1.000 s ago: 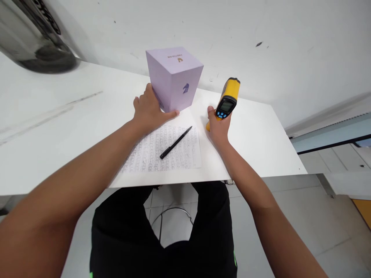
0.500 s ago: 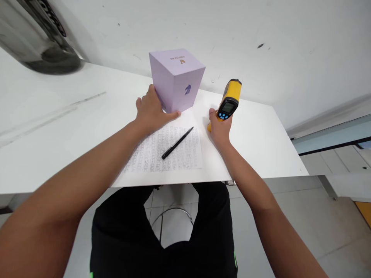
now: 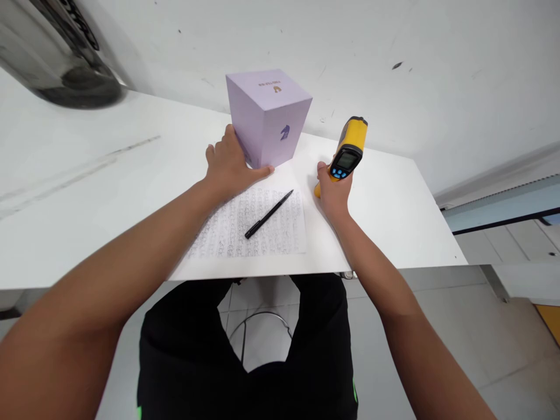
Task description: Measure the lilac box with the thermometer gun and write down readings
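Observation:
A pale purple box (image 3: 285, 131) with a gold mark on top and a dark blue mark on its side stands upright on the white table. Around its lower near-left corner is my left hand (image 3: 228, 165), thumb along the bottom front edge and fingers against the left side. My right hand (image 3: 336, 192) is wrapped round the handle of a yellow and black infrared thermometer gun (image 3: 351, 143), its small grey screen and blue buttons facing me. A black pen (image 3: 268, 214) lies across a sheet of paper (image 3: 231, 233) covered in rows of handwriting, just below the box.
A large see-through jug or container (image 3: 79, 64), partly cut off, stands at the back left of the table (image 3: 87, 233). A marked white wall (image 3: 371, 58) runs close behind the box. The table's front edge crosses above my legs, and its right edge slants down at the right.
Almost everything sits slightly higher in the picture, as from a small head movement. Both hands keep their hold on the box and the thermometer gun.

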Demonstrator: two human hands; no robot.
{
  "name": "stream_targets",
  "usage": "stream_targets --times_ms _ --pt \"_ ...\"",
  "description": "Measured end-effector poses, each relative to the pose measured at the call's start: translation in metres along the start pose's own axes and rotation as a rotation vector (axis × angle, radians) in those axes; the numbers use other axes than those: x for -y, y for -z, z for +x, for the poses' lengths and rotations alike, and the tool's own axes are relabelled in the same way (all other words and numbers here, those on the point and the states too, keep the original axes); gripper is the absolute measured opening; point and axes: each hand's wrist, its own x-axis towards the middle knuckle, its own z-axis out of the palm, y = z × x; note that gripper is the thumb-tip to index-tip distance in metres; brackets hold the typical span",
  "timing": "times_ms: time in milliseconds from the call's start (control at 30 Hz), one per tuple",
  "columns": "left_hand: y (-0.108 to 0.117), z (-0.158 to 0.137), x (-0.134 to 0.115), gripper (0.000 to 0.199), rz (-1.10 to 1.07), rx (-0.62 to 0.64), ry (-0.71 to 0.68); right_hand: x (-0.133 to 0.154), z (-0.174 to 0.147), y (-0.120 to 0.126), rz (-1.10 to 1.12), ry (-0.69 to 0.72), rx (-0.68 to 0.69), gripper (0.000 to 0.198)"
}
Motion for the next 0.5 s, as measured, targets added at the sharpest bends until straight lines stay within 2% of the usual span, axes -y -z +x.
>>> stream_targets --times_ms 500 --pt "-0.003 0.0022 0.0058 0.114 -0.094 0.023 -0.015 -0.0001 0.0004 0.0015 -0.038 0.034 0.027 0.057"
